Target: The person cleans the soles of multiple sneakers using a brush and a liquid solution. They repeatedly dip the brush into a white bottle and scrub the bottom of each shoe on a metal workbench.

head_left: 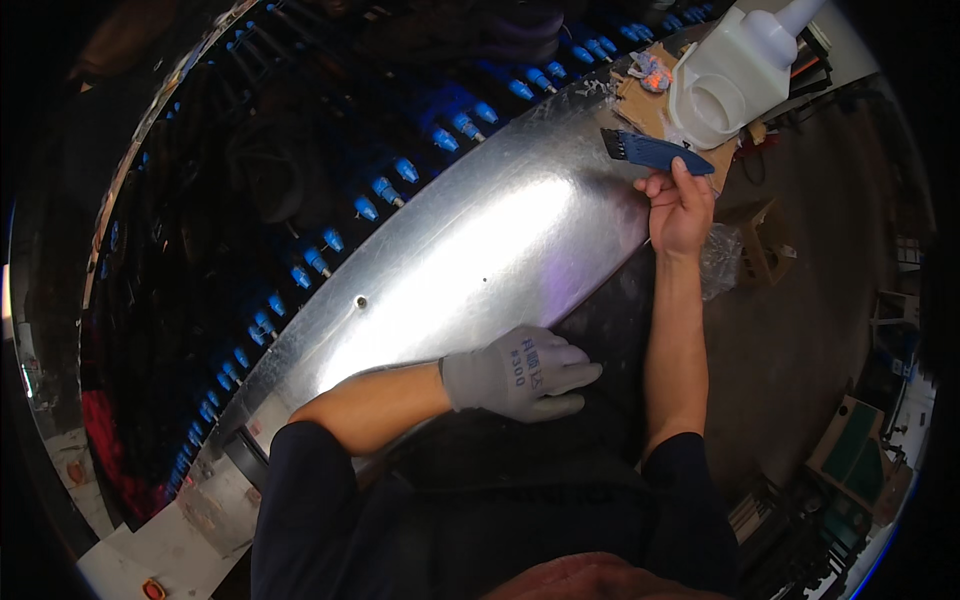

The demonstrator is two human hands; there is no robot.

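Brush point(652, 152), dark blue with short black bristles, lies just past the far end of the metal sheet point(470, 270), its bristles reaching onto the sheet's edge and its handle over a piece of cardboard point(640, 105). The right hand point(682, 212) is bare and closes around the handle's end, with its fingers curled over the top. The left hand point(525, 372) wears a grey glove and lies flat, fingers spread and together pressing nothing but the sheet's near edge, where a dark mat point(610, 320) begins; it grips nothing.

The sheet is long, curved and shiny, with a small hole point(361, 301) toward its near end. Along its far side runs a row of blue-tipped pins point(400, 180) set in a dark frame. Beyond the sheet's far end, past the cardboard, stands a white plastic jug point(735, 75) with a nozzle.

To handle the brush well, the person would likely do best to keep the gloved hand flat on the sheet as a steadying weight, so the thin metal does not flex or slide. The brush probably wants a firmer hold nearer its middle, since a grip at the handle's end gives little control of the bristles. Keeping the bristles angled low to the sheet should avoid scratching the polished face.
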